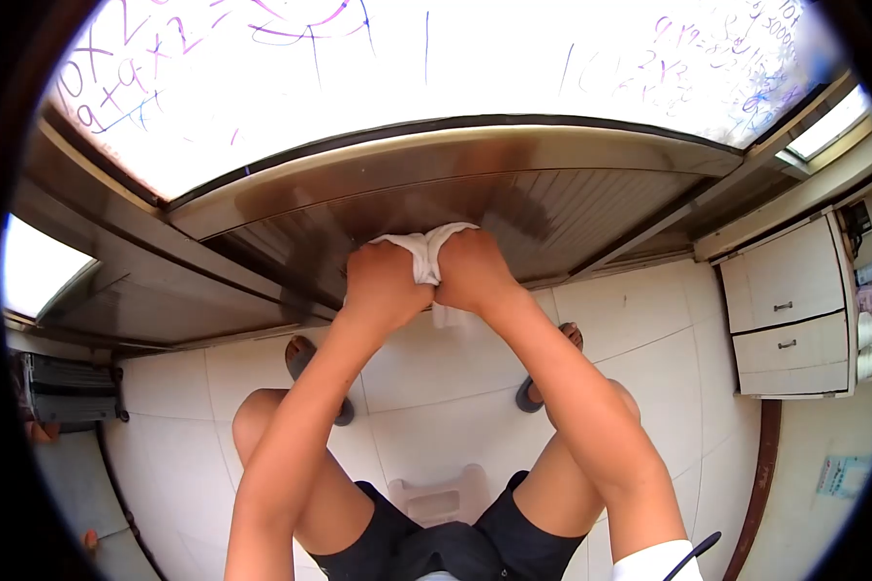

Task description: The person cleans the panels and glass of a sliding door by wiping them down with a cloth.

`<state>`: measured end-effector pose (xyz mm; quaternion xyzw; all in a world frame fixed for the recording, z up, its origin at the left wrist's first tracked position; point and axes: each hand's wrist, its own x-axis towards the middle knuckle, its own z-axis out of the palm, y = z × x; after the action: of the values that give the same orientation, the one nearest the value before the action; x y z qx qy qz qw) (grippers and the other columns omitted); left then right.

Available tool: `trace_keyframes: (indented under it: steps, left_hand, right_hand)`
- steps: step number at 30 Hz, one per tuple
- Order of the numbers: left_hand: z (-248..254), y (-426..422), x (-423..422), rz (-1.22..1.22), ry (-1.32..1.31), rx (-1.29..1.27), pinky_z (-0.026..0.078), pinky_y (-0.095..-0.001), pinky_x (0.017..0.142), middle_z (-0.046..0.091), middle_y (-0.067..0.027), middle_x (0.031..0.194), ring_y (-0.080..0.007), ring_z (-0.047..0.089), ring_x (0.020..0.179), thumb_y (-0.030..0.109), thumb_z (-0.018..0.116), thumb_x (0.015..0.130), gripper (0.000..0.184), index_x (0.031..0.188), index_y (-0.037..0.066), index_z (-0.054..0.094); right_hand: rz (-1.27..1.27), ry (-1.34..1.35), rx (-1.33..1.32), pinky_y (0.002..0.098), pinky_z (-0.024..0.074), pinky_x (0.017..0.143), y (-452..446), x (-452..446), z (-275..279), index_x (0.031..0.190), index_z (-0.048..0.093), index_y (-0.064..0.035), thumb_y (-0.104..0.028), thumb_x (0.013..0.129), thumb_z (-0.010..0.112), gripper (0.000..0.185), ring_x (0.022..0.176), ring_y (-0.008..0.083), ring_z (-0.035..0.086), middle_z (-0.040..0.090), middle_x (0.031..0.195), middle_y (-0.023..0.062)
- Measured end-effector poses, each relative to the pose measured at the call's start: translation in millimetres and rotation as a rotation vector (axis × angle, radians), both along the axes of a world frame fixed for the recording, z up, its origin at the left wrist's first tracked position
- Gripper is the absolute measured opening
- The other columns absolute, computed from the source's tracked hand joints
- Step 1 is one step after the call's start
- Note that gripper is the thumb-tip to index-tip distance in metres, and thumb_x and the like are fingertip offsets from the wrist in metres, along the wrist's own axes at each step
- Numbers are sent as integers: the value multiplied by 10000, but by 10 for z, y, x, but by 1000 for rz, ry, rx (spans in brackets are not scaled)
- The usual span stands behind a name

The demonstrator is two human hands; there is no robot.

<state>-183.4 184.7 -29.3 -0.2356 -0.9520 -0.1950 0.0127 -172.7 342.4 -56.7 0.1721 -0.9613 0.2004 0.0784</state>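
Observation:
A white cloth (423, 254) is bunched between my two hands, in front of the brown ribbed lower panel (543, 208). My left hand (386, 278) is closed around the cloth's left part, knuckles toward the panel. Close beside it, my right hand (477, 267) grips the right part. The two hands nearly touch at the thumbs. A loose end of cloth hangs below them. Whether the cloth presses on the panel, I cannot tell.
Bright glass (436, 73) with handwritten sums rises above the panel. A white cabinet (785, 281) with drawers stands right, bottles on its side shelves. On the left is a dark suitcase (68, 387). A pale plastic stool (441, 496) is between my legs on the tiled floor (426, 363).

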Motion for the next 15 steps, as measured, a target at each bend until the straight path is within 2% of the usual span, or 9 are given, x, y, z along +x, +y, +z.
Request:
trace_keyframes:
  steps: [2, 5, 9, 12, 13, 15]
  left_hand:
    - [-34, 17, 0, -7, 43, -55, 548, -446, 661, 699, -171, 793, -369, 678, 743, 201, 723, 608, 223, 787, 71, 687]
    - [165, -4, 0, -31, 138, 7, 544, -442, 644, 691, -160, 769, -372, 671, 727, 210, 724, 629, 198, 769, 76, 683]
    - [614, -56, 34, 45, 100, 568, 525, -442, 604, 645, -165, 698, -393, 636, 682, 252, 717, 679, 192, 740, 81, 653]
    - [604, -92, -7, 12, 58, 401, 524, -427, 650, 677, -170, 794, -393, 659, 757, 286, 708, 722, 233, 808, 74, 663]
    - [564, -92, -12, 40, 24, 314, 536, -436, 674, 688, -167, 796, -385, 668, 762, 265, 711, 690, 243, 842, 77, 687]
    - [416, -83, -26, 47, -49, 88, 544, -442, 688, 699, -164, 807, -379, 677, 768, 260, 719, 657, 262, 842, 74, 700]
  right_hand:
    - [0, 4, -11, 422, 554, 731, -8, 9, -19, 778, 698, -83, -204, 569, 799, 262, 779, 333, 685, 704, 808, 136]
    - [-36, 36, -106, 425, 549, 707, 19, 18, 142, 779, 689, -97, -184, 559, 794, 260, 766, 337, 676, 694, 802, 128]
    - [-58, 176, -361, 440, 523, 629, -34, 144, 840, 735, 623, -124, -134, 523, 755, 250, 700, 360, 625, 629, 721, 116]
    - [-35, 175, -406, 442, 521, 632, -78, 86, 711, 735, 625, -119, -135, 529, 749, 241, 705, 358, 628, 633, 722, 113]
    - [-29, 187, -403, 442, 522, 638, -85, 54, 641, 736, 631, -116, -139, 535, 751, 236, 713, 355, 634, 640, 727, 112]
    - [-19, 167, -238, 441, 524, 655, -88, 25, 378, 747, 649, -108, -164, 551, 763, 233, 732, 351, 647, 659, 746, 115]
